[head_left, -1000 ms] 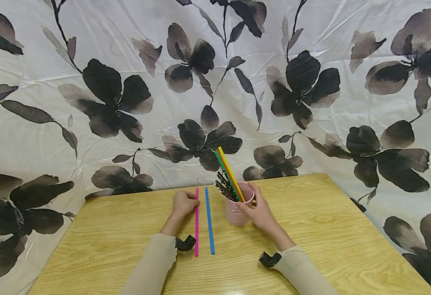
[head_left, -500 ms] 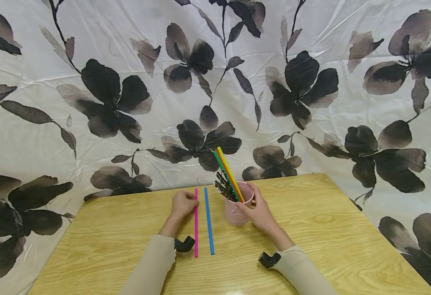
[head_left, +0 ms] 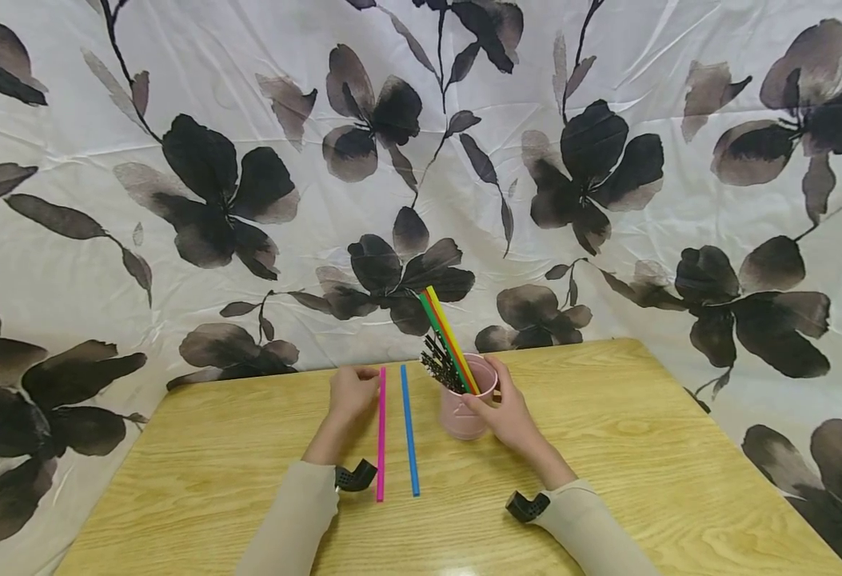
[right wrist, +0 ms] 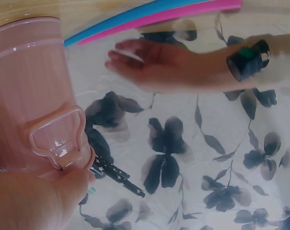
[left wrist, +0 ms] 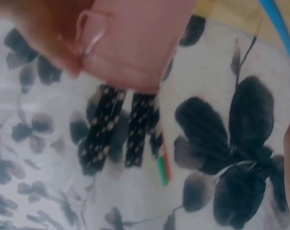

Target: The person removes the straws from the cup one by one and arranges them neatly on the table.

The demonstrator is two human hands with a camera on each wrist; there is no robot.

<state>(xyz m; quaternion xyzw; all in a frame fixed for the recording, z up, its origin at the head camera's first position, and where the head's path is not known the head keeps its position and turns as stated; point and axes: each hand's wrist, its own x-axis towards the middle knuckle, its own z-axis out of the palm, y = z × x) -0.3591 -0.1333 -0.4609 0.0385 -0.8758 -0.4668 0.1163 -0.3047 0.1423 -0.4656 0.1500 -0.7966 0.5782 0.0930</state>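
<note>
In the head view my right hand (head_left: 512, 412) grips the rim and side of a pink cup (head_left: 464, 418) standing on the table. From it lean several black patterned straws (head_left: 438, 364) and longer green, red and yellow straws (head_left: 455, 346). The right wrist view shows the cup's wire handle (right wrist: 58, 127) beside the right thumb. My left hand (head_left: 351, 392) is just left of a pink straw (head_left: 381, 440). Seen from the right wrist, that left hand (right wrist: 159, 62) has loosely bent fingers holding nothing. Parallel to the pink straw lies a blue straw (head_left: 410, 432).
The wooden table (head_left: 608, 464) ends at a floral cloth (head_left: 492, 208) hanging behind it. Black wrist cameras are strapped on both sleeves, the left one (head_left: 356, 477) close to the pink straw's near end.
My left hand has let go of the pink straw and drawn slightly left. The pink straw has shifted marginally left, away from the blue one. The right hand and cup stay put.
</note>
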